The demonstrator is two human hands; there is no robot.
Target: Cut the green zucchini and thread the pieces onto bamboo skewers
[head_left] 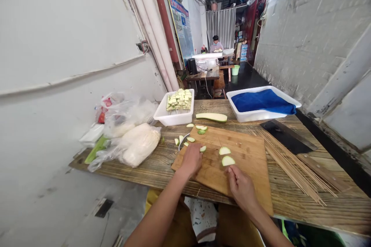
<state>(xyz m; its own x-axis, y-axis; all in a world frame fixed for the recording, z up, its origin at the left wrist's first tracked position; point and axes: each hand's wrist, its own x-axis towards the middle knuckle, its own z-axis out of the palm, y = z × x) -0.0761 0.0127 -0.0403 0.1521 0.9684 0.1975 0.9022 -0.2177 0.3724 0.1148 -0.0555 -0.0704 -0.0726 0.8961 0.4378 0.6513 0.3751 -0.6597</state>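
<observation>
My right hand (241,184) is closed in a pinch at the near end of a thin wooden skewer (220,142). Two half-round zucchini slices (228,161) are threaded on it, and its tip sticks out past the farther one. To the left, my left hand (192,158) pinches a small zucchini slice (203,149) between thumb and fingers. Both hands are over the wooden cutting board (249,154). Several loose slices (201,128) lie at the board's far left corner, with others beside the metal handle (182,142). A cut length of zucchini (211,117) rests behind the board.
A white tub (174,120) at the back holds skewered zucchini. A blue cloth (261,101) lies in a white tray (246,115). On the right, bare skewers (290,166) lie beside a cleaver (285,137). Plastic bags (139,142) crowd the left. A person (216,44) sits far behind.
</observation>
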